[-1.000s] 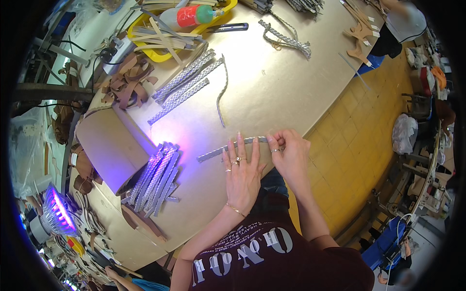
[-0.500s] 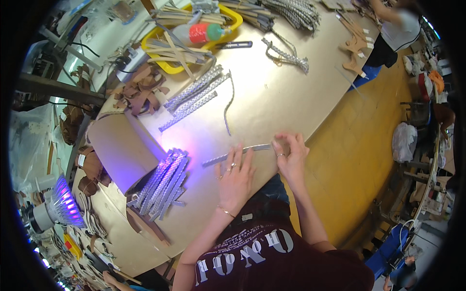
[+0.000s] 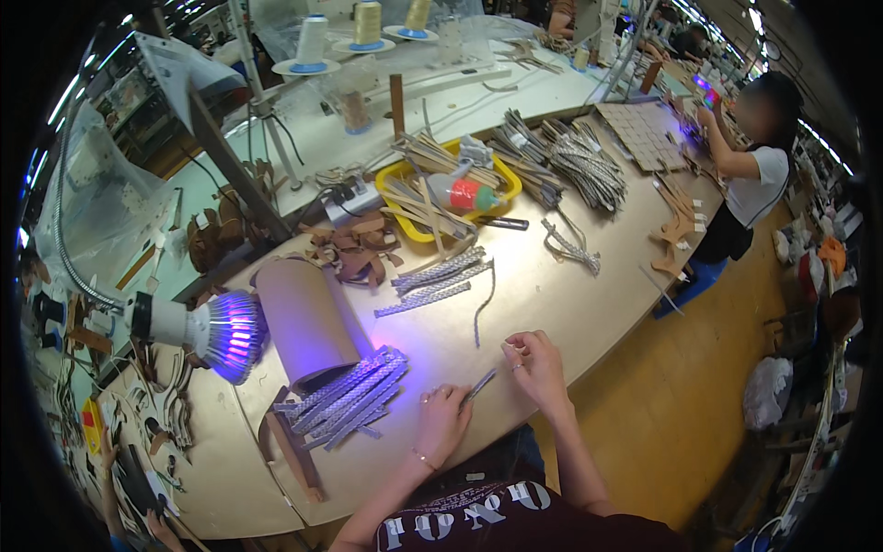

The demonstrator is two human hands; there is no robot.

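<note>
My left hand [image 3: 444,416] is closed on a narrow grey braided strip [image 3: 480,384], whose free end sticks out past the fingers toward the right. Just above the table, my right hand [image 3: 536,365] has thumb and fingertips pinched together, apart from the strip; anything between them is too small to make out. A pile of similar silvery braided strips [image 3: 361,397] lies left of my left hand. Farther back are more braided strips [image 3: 440,279] and a thin dark cord [image 3: 479,313].
A lit lamp [image 3: 235,336] and a brown tube [image 3: 308,320] stand at the left. Behind lie brown leather scraps [image 3: 354,250] and a yellow basket [image 3: 509,181] holding strips and a bottle [image 3: 469,194]. A co-worker [image 3: 759,152] is at the far right of the table.
The view has tilted up, showing more of the room. My left hand went from lying flat over the strip to gripping it; my right hand came away from the strip's end.
</note>
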